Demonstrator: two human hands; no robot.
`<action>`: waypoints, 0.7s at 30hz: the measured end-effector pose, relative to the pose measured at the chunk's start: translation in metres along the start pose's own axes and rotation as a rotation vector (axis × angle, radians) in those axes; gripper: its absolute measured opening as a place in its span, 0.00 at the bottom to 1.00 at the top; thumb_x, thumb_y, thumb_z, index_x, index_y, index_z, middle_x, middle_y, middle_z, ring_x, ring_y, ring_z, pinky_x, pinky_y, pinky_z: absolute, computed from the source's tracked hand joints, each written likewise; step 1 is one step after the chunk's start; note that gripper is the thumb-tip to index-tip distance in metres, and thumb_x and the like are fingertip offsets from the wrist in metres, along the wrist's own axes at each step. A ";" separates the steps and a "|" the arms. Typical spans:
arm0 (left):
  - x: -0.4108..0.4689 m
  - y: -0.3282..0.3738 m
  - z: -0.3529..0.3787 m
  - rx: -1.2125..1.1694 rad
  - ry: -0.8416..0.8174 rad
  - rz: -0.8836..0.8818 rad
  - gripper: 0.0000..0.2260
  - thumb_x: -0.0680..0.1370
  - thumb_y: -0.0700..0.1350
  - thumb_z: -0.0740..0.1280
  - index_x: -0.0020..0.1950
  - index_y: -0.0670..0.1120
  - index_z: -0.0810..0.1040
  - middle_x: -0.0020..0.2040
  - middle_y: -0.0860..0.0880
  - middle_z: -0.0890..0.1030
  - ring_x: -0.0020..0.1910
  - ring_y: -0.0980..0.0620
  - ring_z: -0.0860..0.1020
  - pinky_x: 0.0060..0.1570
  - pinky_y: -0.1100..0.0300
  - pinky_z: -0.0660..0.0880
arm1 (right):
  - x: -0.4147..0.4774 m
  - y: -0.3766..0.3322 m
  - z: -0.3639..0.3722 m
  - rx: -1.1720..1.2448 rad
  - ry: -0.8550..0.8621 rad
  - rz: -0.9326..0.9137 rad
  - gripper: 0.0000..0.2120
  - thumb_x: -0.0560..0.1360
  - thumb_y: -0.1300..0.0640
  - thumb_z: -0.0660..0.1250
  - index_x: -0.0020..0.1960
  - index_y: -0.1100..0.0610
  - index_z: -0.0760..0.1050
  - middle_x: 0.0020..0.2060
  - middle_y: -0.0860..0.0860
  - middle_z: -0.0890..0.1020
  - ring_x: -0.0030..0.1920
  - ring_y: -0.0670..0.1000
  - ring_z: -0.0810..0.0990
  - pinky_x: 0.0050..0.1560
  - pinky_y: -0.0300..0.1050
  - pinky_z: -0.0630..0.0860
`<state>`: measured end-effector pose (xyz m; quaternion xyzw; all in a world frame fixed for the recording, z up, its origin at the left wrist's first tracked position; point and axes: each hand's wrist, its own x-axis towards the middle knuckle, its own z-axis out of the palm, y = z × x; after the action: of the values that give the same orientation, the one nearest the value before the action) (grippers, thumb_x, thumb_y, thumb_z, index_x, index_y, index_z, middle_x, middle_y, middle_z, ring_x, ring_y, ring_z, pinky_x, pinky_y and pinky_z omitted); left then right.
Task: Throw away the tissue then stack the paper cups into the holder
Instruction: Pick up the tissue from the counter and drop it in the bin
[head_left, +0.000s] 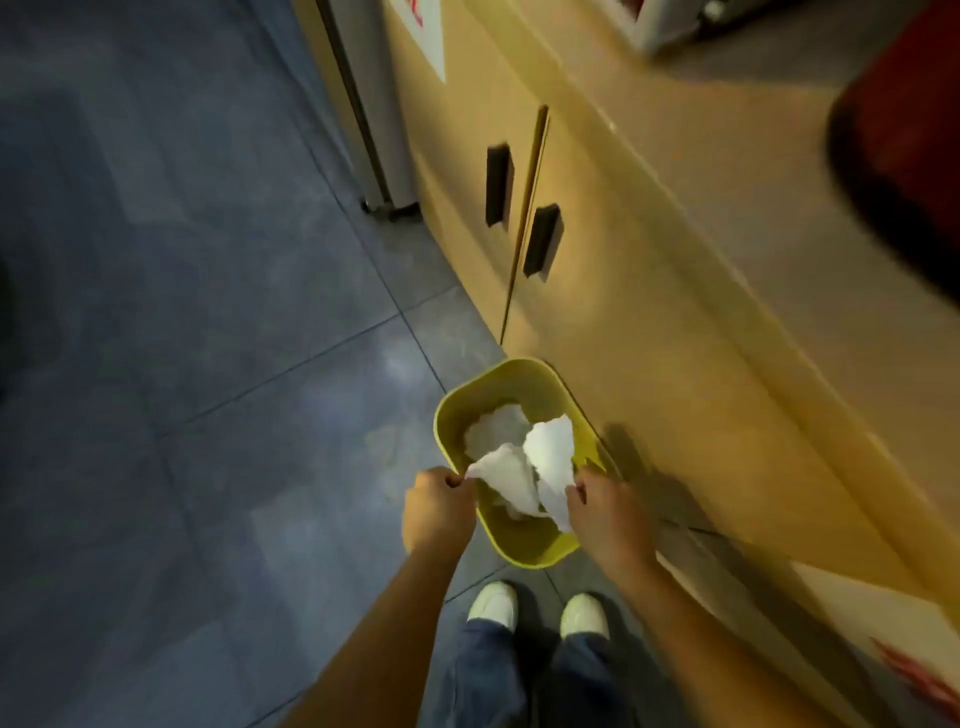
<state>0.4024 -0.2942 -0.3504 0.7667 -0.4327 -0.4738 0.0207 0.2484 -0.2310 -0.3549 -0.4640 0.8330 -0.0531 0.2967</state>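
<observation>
A yellow-green bin stands on the floor against the cabinet, right in front of my feet. My left hand pinches one white tissue over the bin's near left rim. Over the near right rim, my right hand pinches a second white tissue. Both tissues hang above the bin's opening. More crumpled white paper lies inside the bin. No paper cups or cup holder are in view.
A tan cabinet with two dark door handles runs along the right, its countertop above. A dark red object sits on the counter at the right edge. Grey tiled floor spreads to the left.
</observation>
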 end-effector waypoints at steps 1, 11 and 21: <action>0.012 -0.008 0.011 -0.004 0.001 -0.009 0.08 0.76 0.42 0.64 0.48 0.40 0.81 0.41 0.42 0.82 0.35 0.48 0.77 0.36 0.56 0.75 | 0.009 0.008 0.016 -0.052 -0.036 0.003 0.10 0.78 0.55 0.58 0.48 0.59 0.76 0.45 0.57 0.82 0.40 0.50 0.74 0.41 0.39 0.65; 0.081 -0.039 0.089 0.231 -0.132 0.066 0.14 0.77 0.51 0.62 0.60 0.47 0.76 0.57 0.42 0.81 0.53 0.42 0.80 0.51 0.51 0.78 | 0.060 0.055 0.077 -0.102 -0.168 0.046 0.10 0.77 0.55 0.59 0.37 0.55 0.70 0.33 0.50 0.75 0.35 0.49 0.71 0.27 0.39 0.60; 0.029 0.012 0.035 0.576 -0.294 0.282 0.19 0.76 0.53 0.59 0.65 0.49 0.73 0.61 0.42 0.78 0.59 0.39 0.77 0.58 0.47 0.75 | 0.043 0.025 0.021 -0.270 -0.242 -0.075 0.21 0.75 0.53 0.62 0.65 0.58 0.64 0.59 0.58 0.74 0.58 0.60 0.74 0.51 0.51 0.71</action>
<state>0.3739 -0.3079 -0.3848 0.5974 -0.6484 -0.4303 -0.1938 0.2244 -0.2471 -0.4002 -0.5333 0.7730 0.1043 0.3274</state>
